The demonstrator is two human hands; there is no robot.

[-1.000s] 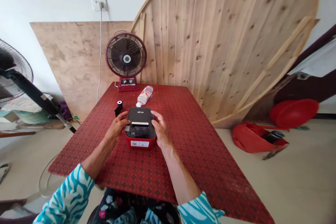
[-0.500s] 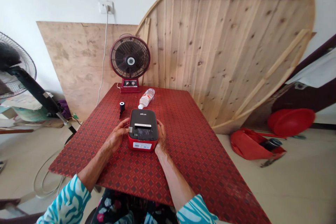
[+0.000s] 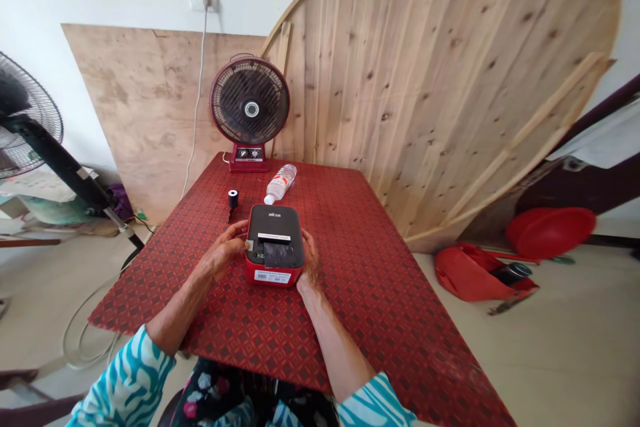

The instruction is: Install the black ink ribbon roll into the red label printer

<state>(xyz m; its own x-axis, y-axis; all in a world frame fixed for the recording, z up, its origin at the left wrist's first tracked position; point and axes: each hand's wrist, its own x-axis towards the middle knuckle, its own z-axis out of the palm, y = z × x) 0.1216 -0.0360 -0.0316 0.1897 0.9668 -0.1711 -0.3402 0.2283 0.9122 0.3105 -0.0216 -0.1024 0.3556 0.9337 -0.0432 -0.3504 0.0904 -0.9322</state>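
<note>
- Red-and-black label printer (image 3: 275, 273) sits on the patterned red tabletop (image 3: 380, 280).
- Left hand (image 3: 220, 253) and right hand (image 3: 310, 260) cup its sides, fingers together against the casing.
- Seems stiff, fairly light; best held by those sides.

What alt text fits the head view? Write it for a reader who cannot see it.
A person's left hand and right hand hold the sides of a black-and-red label printer on a red patterned table. A small black roll and a plastic water bottle lie beyond it, before a red desk fan.
</note>
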